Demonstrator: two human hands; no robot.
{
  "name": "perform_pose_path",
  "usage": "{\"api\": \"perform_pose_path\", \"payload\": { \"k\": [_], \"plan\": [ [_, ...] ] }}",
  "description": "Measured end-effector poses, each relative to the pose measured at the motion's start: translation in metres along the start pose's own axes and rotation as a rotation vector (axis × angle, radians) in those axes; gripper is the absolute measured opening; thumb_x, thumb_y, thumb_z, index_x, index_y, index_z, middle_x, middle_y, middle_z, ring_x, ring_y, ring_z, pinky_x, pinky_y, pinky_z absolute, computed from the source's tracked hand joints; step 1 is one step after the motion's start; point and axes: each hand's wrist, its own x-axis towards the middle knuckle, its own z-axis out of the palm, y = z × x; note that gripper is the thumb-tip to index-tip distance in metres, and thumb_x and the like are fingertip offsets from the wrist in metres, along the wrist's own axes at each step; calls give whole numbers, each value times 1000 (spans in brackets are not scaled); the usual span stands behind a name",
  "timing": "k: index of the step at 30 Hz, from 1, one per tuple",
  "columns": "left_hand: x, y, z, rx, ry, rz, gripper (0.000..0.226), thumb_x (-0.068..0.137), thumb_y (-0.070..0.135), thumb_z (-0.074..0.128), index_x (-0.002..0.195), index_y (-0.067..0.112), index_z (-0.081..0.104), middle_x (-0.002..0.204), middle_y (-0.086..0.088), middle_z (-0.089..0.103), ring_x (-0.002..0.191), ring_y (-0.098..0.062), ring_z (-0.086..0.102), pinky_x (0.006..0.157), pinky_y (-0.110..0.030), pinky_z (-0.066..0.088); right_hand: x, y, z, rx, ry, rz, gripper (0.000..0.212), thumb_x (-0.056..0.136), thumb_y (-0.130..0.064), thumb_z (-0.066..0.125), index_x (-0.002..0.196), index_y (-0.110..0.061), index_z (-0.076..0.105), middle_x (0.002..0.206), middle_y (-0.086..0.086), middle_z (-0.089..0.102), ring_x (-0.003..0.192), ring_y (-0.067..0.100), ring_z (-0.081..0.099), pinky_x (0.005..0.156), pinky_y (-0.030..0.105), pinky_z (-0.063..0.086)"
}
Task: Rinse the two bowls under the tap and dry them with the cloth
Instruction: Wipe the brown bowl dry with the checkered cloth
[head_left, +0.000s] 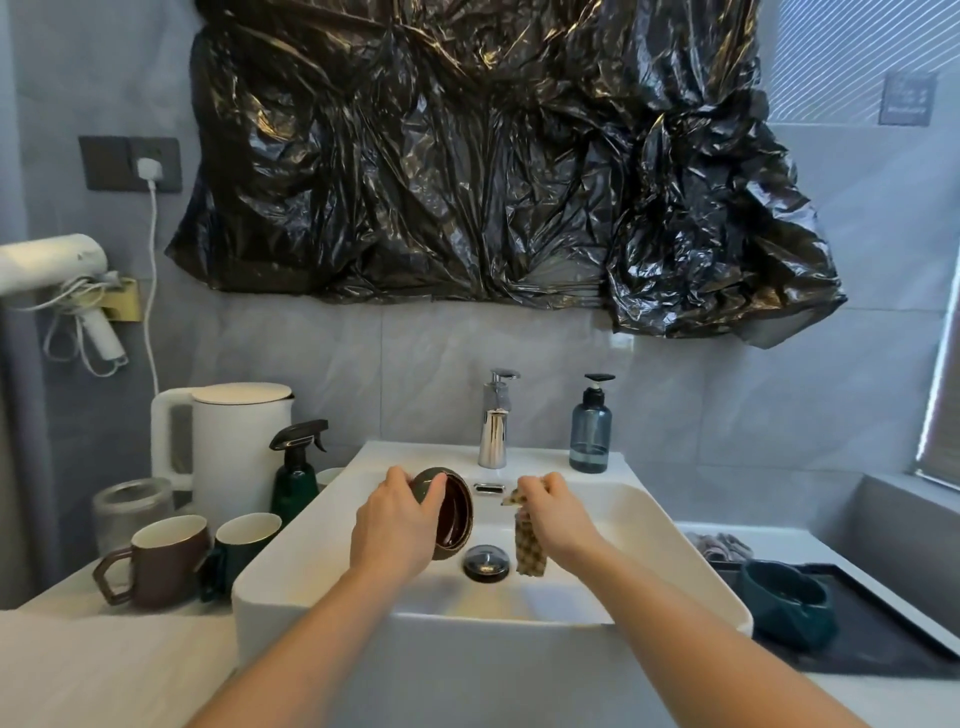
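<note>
Head view: your left hand (397, 519) grips the brown bowl (451, 514) on edge over the sink (332, 525), opening turned toward your right hand (553, 506), which pinches the checked cloth (529, 543) hanging just beside. Green bowl (787, 597) sits on the tray (883, 631), well right of both grips.

Both hands forward, left hand (397, 519) and right hand (553, 506) fingers curled.

Dim bluish daylight from right window (940, 415); glare on black plastic (467, 156); edges bowed.
</note>
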Motion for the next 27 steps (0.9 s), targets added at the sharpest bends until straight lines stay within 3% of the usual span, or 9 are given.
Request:
{"api": "perform_pose_path", "payload": {
  "k": [2, 6, 11, 14, 16, 21, 24, 27],
  "plan": [
    [2, -2, 1, -43, -19, -4, 42, 108, 59, 39, 121, 22, 54, 110, -2, 67, 99, -23, 61, 84, -37, 55, -1, -4, 9, 156, -39, -16, 30, 103, -25, 46, 123, -4, 51, 102, 10, 69, 77, 14, 67, 64, 27, 50],
    [2, 1, 4, -146, -87, 15, 35, 110, 52, 34, 112, 24, 55, 109, -5, 66, 96, -29, 66, 83, -50, 64, -9, 0, 24, 95, 4, -132, 20, 100, -28, 62, 119, -24, 58, 115, -6, 63, 94, 9, 67, 69, 21, 55],
    [1, 3, 4, -249, -242, -54, 37, 112, 46, 38, 132, 19, 53, 127, -9, 59, 99, -30, 67, 52, -34, 64, -10, 7, 26, 41, 97, -218, 24, 97, -31, 68, 120, -29, 62, 112, -9, 65, 90, 5, 68, 76, 24, 62],
    [0, 6, 4, -281, -299, -62, 36, 112, 44, 39, 136, 19, 51, 131, -8, 56, 102, -28, 63, 52, -32, 63, -12, 4, 23, -47, 175, -248, 20, 91, -40, 75, 107, -30, 67, 101, -13, 68, 86, 5, 67, 71, 19, 58],
    [0, 6, 6, -254, -321, -48, 34, 112, 45, 41, 137, 22, 49, 131, -7, 56, 104, -28, 62, 58, -34, 66, -12, 4, 24, -147, 185, -250, 25, 89, -44, 76, 108, -29, 70, 102, -13, 70, 90, 7, 68, 77, 22, 59],
    [-2, 5, 8, -271, -385, 13, 30, 112, 47, 38, 125, 24, 51, 116, -7, 62, 87, -25, 72, 62, -35, 67, -13, 3, 37, -351, 53, -340, 39, 99, -38, 64, 137, -29, 64, 128, -4, 69, 117, 18, 64, 102, 31, 52],
    [-2, 5, 7, -317, -386, 23, 29, 111, 47, 38, 119, 22, 52, 109, -9, 66, 71, -26, 74, 58, -34, 64, -14, 5, 38, -452, -54, -474, 32, 101, -29, 58, 130, -39, 67, 118, -8, 70, 109, 16, 60, 96, 34, 52],
    [0, 4, 9, -324, -365, 23, 30, 112, 47, 37, 123, 22, 52, 112, -9, 65, 80, -27, 73, 52, -27, 59, -16, 5, 37, -500, -118, -541, 30, 100, -24, 58, 123, -38, 71, 115, -14, 70, 103, 12, 57, 94, 34, 53]
  ]
}}
